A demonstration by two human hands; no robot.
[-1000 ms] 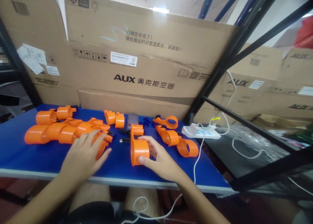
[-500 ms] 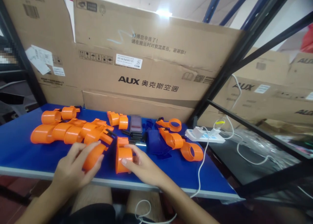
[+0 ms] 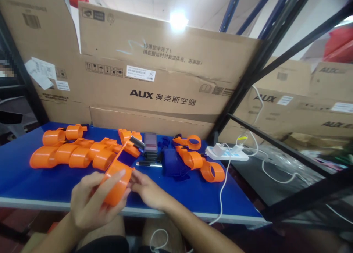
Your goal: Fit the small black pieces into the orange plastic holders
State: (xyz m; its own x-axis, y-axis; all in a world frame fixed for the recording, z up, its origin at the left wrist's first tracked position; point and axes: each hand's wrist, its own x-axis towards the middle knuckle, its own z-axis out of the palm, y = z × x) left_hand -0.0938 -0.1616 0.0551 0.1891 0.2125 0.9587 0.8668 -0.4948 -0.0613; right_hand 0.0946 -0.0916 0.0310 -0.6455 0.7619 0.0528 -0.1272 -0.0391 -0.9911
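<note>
Presently, the left hand (image 3: pixel 92 201) pinches an orange ring piece (image 3: pixel 118 191) near the surface's (image 3: pixel 55 183) front edge, left of its middle, the right hand's (image 3: pixel 150 192) fingertips at its right side — whether they pinch cannot be told. Should the left grip slacken, the piece could drop over that edge; swung back, it could knock the orange row (image 3: pixel 79 156). Carton (image 3: pixel 165 118) reads "AUX 奥克斯空调", its white label (image 3: pixel 140 73) "25" — finer print illegible.
</note>
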